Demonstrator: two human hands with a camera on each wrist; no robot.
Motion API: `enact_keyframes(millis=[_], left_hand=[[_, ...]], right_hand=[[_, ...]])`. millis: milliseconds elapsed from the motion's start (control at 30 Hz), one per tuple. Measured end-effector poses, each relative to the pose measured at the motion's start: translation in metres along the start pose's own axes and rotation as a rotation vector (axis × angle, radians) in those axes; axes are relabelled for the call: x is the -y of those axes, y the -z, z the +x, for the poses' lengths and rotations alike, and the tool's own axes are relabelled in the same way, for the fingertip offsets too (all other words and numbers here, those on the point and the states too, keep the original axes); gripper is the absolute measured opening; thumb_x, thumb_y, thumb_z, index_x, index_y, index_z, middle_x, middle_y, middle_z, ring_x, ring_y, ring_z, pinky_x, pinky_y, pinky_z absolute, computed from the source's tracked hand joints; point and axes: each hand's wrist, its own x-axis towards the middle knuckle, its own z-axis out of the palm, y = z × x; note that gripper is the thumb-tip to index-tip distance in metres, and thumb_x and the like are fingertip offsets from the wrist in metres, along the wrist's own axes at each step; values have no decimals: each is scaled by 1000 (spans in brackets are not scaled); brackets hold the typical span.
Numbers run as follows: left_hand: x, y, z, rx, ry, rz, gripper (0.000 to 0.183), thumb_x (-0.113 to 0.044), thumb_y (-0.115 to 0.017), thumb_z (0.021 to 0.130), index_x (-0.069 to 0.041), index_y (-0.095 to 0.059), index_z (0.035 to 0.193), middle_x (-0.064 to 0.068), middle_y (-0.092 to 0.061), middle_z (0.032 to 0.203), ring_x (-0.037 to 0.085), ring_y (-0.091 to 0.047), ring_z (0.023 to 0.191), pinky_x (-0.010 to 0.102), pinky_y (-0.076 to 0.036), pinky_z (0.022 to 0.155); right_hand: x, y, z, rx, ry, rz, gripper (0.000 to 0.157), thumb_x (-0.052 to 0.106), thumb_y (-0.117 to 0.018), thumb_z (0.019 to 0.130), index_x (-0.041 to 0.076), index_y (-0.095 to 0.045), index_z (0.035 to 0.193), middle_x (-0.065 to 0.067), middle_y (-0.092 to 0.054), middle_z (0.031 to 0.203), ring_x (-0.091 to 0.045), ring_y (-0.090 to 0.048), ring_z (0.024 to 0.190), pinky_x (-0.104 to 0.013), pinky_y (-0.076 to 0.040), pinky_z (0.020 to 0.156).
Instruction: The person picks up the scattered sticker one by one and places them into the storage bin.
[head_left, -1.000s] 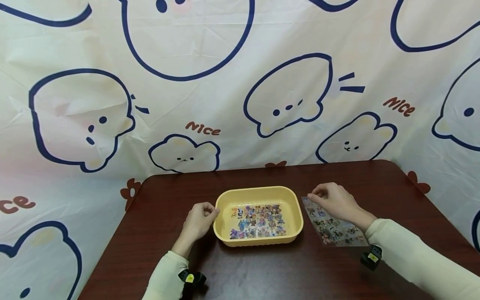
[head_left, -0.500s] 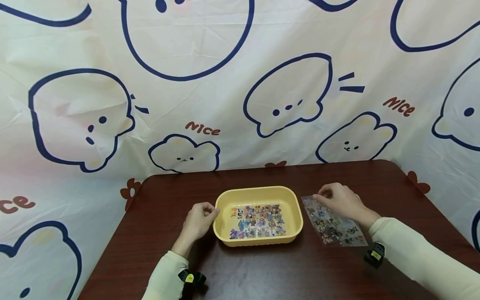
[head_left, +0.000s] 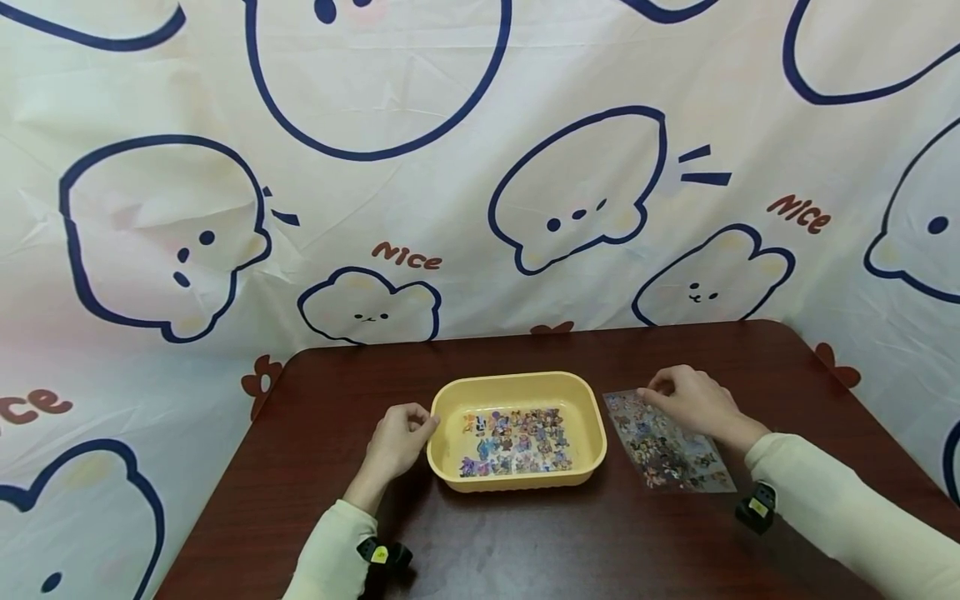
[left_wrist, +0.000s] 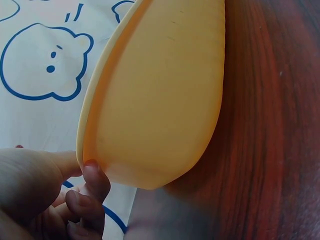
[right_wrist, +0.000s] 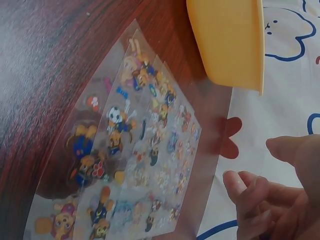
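Observation:
A yellow plastic tray [head_left: 519, 482] stands in the middle of the table, with a sheet of small colourful cartoon stickers [head_left: 517, 443] lying on its floor. My left hand [head_left: 395, 442] pinches the tray's left rim; the left wrist view shows thumb and forefinger on either side of that edge. To the right of the tray lie overlapping clear sticker sheets [head_left: 663, 454], printed with cartoon puppies in the right wrist view. Above the far part of these sheets is my right hand [head_left: 693, 404]. Its thumb and fingers are apart, with nothing between them.
The dark red-brown wooden table [head_left: 540, 550] ends at the back against a pale cloth [head_left: 465, 292] with cartoon animal outlines. Both wrists carry small black cameras [head_left: 757, 508], over light sleeves.
My right hand has slid to the right over the sticker sheets, away from the tray, uncovering more of their far left corner. The left hand and the tray have stayed put.

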Motion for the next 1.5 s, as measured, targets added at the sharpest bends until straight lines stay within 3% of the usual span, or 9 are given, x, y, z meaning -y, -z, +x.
enact_keyframes(millis=[433,867,1200,1367,1500], left_hand=[[0,-1,0,-1,2,5,20,-27,-65,98,-10,-67,88,-4,-50,59,12,-45,52,27,-34,48],[0,-1,0,-7,2,-3,20,-28,-66,97,-10,-67,88,-4,-50,58,12,-45,52,27,-35,48],[0,-1,1,-3,5,6,20,-28,-65,97,-11,-66,88,-4,-50,58,12,-45,51,27,-34,48],[0,-1,1,-4,-2,12,20,-28,-66,97,-11,-66,87,-4,-50,58,12,-45,52,27,-34,48],[0,-1,2,-2,-3,13,20,-29,-65,97,-11,-66,87,-4,-50,59,12,-45,52,28,-35,49]], right_hand=[[-16,-2,-3,45,-48,-49,42,42,-64,97,2,-71,109,-6,-70,85,-16,-54,61,-32,-39,50],[-27,-4,-8,67,-77,-86,35,42,-63,97,8,-70,90,2,-53,58,-15,-47,51,-30,-32,46],[-35,-7,-7,93,-134,-159,43,48,-66,93,12,-54,71,1,-47,56,-15,-45,52,-28,-30,47],[-39,-10,-7,100,-145,-180,48,52,-72,87,11,-53,72,0,-47,58,-16,-47,53,-29,-31,47],[-41,-12,-5,103,-158,-187,52,53,-77,83,7,-53,81,-4,-50,65,-18,-48,58,-30,-34,50]])
